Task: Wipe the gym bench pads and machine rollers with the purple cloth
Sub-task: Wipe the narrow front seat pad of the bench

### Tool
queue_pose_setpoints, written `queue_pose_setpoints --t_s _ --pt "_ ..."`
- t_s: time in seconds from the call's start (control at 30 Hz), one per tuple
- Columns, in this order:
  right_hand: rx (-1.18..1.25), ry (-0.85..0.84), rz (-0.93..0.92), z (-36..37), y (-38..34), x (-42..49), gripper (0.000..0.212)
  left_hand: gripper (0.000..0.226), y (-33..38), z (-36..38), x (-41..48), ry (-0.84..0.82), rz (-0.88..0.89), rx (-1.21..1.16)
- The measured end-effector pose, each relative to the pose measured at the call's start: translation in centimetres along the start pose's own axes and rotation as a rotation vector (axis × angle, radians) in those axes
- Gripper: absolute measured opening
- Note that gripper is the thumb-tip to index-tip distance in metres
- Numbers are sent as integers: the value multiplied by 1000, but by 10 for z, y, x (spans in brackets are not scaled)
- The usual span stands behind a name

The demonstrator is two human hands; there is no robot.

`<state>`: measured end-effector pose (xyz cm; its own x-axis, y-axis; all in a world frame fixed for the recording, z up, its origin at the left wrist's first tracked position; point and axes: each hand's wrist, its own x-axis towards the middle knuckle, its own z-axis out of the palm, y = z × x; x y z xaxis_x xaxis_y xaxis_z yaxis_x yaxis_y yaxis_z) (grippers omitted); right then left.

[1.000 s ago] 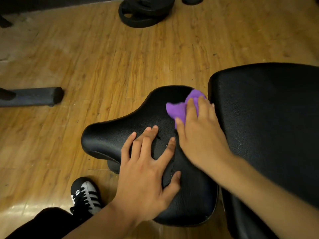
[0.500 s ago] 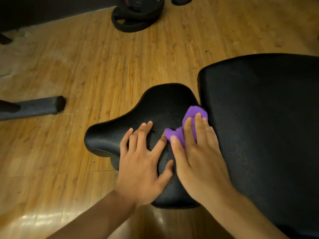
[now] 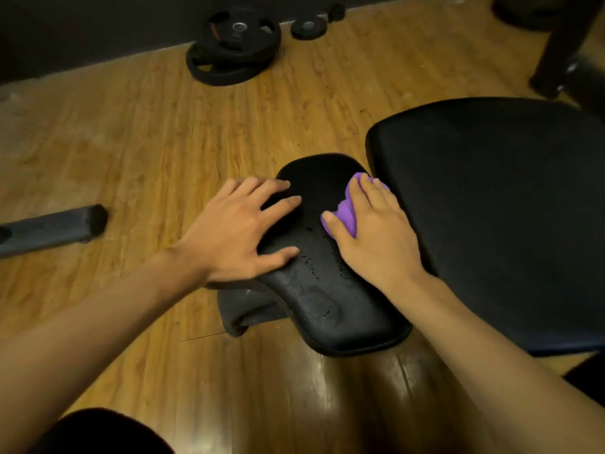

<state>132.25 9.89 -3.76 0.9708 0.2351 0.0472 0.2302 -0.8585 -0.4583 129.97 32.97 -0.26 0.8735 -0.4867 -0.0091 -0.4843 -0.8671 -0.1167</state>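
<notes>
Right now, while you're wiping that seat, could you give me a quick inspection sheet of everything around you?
Surface: small black seat pad with droplets on it; larger black pad beside it on the right.
Job's things: purple cloth bunched on the seat pad, close to the gap between the two pads.
Clutter: stacked weight plates and a small plate on the floor by the wall.
Hands: left hand rests flat on the seat pad's left side; right hand presses on the cloth.
Cables: nothing seen.
Surroundings: wooden floor; grey padded bar at left; dark post at upper right.
</notes>
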Motion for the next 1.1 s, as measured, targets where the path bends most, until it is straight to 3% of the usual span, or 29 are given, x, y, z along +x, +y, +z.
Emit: queue_pose_setpoints --t_s 0.1,0.2,0.3,0.43,0.6,0.7,0.83,1.0,1.1 --pt "-67 19 -24 4 -3 -58 68 87 -21 7 -3 -86 176 5" --pt "-130 20 4 13 -18 -135 67 90 -34 16 -9 -76 242 -65" --pt "-147 -15 -70 10 -6 -78 69 92 -42 21 -8 -42 249 -184" --pt "-111 -5 20 4 4 22 60 94 -39 29 -7 23 238 -239" --pt "-42 150 55 26 -23 -138 64 95 -37 34 -14 45 215 -230" --pt "-69 85 -31 18 -5 -82 62 95 -38 34 -10 57 213 -247" --pt "-62 65 11 9 2 26 55 94 -39 36 -8 114 221 -256" --pt "-82 99 75 15 -16 -108 79 97 -37 41 -16 130 218 -270" --pt "-61 68 6 6 1 -59 76 101 -41 39 -11 164 223 -286"
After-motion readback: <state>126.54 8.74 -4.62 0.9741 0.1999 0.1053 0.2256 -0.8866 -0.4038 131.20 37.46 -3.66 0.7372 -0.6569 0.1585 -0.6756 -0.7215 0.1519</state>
